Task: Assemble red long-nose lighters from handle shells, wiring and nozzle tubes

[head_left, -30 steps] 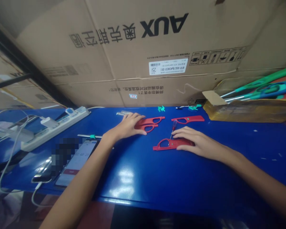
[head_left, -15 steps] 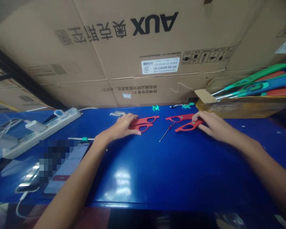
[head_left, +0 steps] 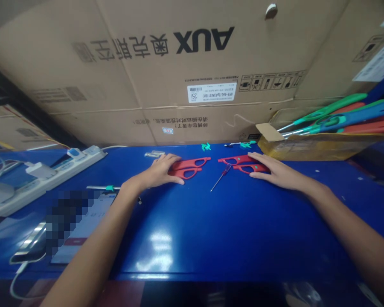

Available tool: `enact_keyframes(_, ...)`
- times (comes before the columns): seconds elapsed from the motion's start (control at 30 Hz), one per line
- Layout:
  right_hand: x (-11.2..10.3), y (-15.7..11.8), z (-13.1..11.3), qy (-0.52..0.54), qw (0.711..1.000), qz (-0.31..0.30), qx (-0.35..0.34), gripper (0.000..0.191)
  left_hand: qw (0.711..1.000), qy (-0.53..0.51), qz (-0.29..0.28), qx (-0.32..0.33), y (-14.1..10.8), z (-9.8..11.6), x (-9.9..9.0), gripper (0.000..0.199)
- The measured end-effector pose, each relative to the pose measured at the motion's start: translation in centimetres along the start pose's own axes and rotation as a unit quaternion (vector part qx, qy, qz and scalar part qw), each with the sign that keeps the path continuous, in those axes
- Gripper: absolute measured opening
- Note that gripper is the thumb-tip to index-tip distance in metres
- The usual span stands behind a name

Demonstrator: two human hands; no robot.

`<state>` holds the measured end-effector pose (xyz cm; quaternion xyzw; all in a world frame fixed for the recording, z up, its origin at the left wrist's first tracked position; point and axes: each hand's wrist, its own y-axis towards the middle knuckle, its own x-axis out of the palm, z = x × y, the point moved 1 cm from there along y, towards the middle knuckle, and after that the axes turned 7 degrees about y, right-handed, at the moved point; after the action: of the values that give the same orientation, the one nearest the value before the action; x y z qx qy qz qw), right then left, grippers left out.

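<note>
On the blue table, my left hand (head_left: 161, 171) rests around the outer ends of two red plastic pieces with oval loops, an upper one (head_left: 192, 163) and a lower one (head_left: 187, 174). Its thumb and fingers are spread at the sides of the pair. A matching pair, upper (head_left: 240, 159) and lower (head_left: 248, 169), lies to the right. My right hand (head_left: 273, 170) is at that pair's right end, fingers along the top and thumb below. Between the pairs lies a small screwdriver (head_left: 222, 175) with a purple handle, touching neither hand.
Small green parts (head_left: 206, 147) lie near the large cardboard box (head_left: 131, 85). At the right, an open carton (head_left: 310, 147) holds long green, blue and red-handled tools. A white power strip (head_left: 54, 181) and a phone (head_left: 89, 226) are at the left.
My right hand has lowered the lower right red piece and brought it level beside the upper one; its fingers have opened out. My left hand stays around its pair.
</note>
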<state>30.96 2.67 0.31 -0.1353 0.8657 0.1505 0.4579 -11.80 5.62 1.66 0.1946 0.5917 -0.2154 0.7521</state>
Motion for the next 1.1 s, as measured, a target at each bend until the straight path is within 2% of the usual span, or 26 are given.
enact_keyframes(0.27,0.2,0.6,-0.1,-0.027,0.999,0.021,-0.014,0.084,0.999,-0.042,0.000,0.018,-0.1,0.1,-1.1,0.072)
enact_keyframes(0.43,0.3,0.5,-0.2,-0.029,0.999,0.037,-0.015,0.082,0.997,-0.061,0.023,0.028,0.1,0.4,-0.5,0.067)
enact_keyframes(0.6,0.7,0.6,0.2,-0.014,0.999,0.045,-0.027,0.084,0.991,-0.106,0.045,0.064,0.4,2.0,0.0,0.062)
enact_keyframes(0.77,0.8,0.8,-0.2,-0.001,0.998,0.053,-0.040,0.081,0.991,-0.118,0.009,0.061,0.4,3.1,-0.1,0.066)
enact_keyframes(0.87,-0.2,0.5,-0.9,-0.014,0.996,0.066,-0.056,0.085,0.991,-0.125,-0.020,0.044,0.2,3.1,-0.4,0.074)
enact_keyframes(0.97,-1.7,0.0,-1.0,-0.014,0.996,0.075,-0.042,0.087,0.990,-0.128,-0.063,-0.003,-0.2,3.2,-0.8,0.077)
enact_keyframes(1.1,-2.7,-0.5,-0.1,0.006,1.000,0.003,0.011,0.079,0.987,-0.131,-0.088,-0.042,-0.5,3.5,-1.3,0.077)
